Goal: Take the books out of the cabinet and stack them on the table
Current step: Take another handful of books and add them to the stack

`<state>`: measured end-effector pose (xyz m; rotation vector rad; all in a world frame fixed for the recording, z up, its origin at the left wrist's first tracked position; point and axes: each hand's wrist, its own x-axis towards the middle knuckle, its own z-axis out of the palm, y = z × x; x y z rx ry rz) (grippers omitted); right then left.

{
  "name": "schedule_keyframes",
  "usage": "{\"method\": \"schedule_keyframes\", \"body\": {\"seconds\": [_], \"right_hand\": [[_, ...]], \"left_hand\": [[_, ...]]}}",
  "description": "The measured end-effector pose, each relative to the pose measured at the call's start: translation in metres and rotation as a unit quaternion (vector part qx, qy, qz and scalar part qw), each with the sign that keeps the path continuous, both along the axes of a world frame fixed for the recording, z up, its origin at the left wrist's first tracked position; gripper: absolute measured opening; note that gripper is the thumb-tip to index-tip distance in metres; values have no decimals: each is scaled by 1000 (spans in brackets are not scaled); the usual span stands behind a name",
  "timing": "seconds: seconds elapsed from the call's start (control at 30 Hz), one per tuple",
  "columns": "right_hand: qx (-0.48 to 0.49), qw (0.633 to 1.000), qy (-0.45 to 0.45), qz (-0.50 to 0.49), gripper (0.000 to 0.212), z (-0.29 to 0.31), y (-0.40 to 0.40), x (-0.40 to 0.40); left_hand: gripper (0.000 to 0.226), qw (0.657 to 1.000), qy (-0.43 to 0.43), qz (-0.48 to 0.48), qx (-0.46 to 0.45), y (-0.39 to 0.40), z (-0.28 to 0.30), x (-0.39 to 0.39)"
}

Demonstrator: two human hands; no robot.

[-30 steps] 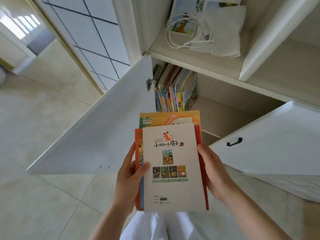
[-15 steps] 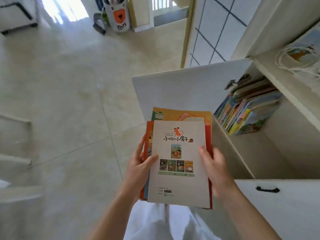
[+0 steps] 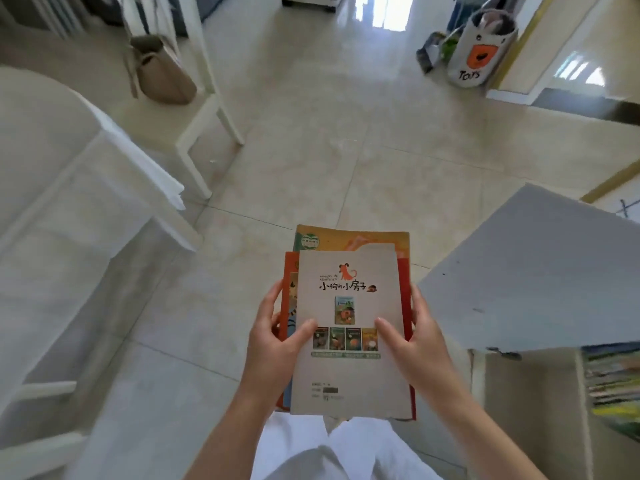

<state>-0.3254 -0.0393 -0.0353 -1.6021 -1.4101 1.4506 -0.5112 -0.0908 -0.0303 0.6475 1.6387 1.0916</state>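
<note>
Head view: left hand (image 3: 277,344) and right hand (image 3: 420,344) each grip the book stack (image 3: 349,327); thumbs on top.

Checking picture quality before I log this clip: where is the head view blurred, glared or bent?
Head view: the books and both hands, left and right, are fairly sharp; the book spines in the cabinet at the right edge are smeared; window glare washes out the floor at the top; the wide lens bends the table at the left.
</note>
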Motion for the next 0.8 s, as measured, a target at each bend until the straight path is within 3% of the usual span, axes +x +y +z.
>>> {"method": "schedule_keyframes", "body": {"seconds": [0.17, 0.53, 0.8], "right_hand": [[14, 994, -12, 112, 75, 4, -4, -100], [14, 950, -5, 313, 72, -6, -61, -357], [-11, 909, -5, 416, 71, -3, -81, -480]], "left_hand": [[63, 993, 8, 117, 9, -44, -1, -81], [68, 950, 51, 307, -6, -163, -1, -288], [67, 905, 36, 424, -1, -208, -8, -369]]}}
